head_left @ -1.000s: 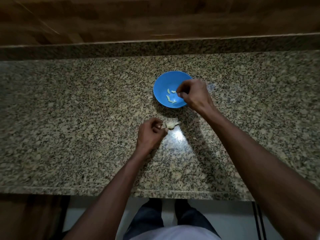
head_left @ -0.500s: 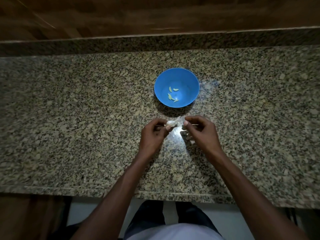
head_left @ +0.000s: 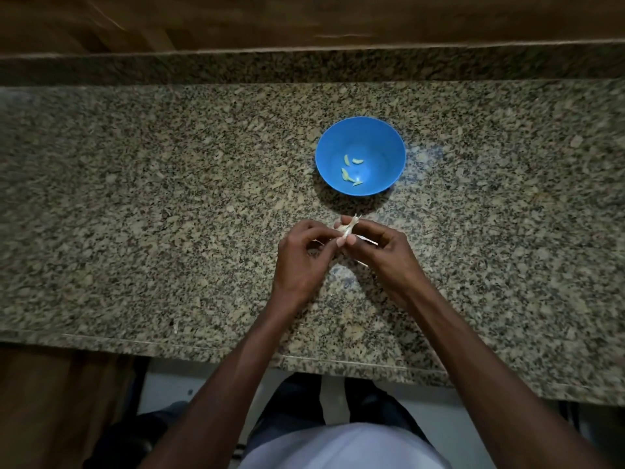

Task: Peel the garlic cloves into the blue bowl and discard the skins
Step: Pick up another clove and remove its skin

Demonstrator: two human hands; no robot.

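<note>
I pinch the garlic clove (head_left: 348,228) between both hands just in front of the blue bowl (head_left: 360,156), my left hand (head_left: 301,257) steadying it, my right hand (head_left: 382,252) working the skin, so it drops beside the peeled cloves (head_left: 351,170).

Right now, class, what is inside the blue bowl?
The blue bowl holds about four peeled garlic cloves lying near its bottom. No hand or other thing covers its inside; no skins show in it.
</note>
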